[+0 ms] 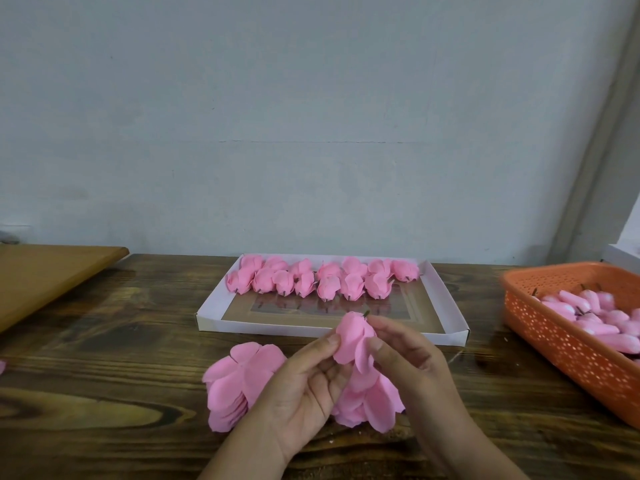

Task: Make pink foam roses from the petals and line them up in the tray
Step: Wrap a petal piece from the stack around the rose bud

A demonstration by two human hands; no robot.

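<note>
Both hands meet over the middle of the wooden table, near its front edge, around one half-made pink rose. The left hand pinches the rose's left side between thumb and curled fingers; the right hand pinches its right side, the thumb pressed on an outer petal. A short dark stem tip pokes from the top of the rose, pointing away from the person.

Under and beside the hands lie loose petal pieces, a stacked heap to the left and more beneath the right wrist.

Just beyond the hands, toward the table's back edge, sits the white tray. Finished roses stand in two close rows along its far side; the near part shows a bare brown floor.

At the table's right edge an orange perforated basket holds pink buds with dark stems. At the back left corner a lighter wooden board lies. No writing or label can be read anywhere.
</note>
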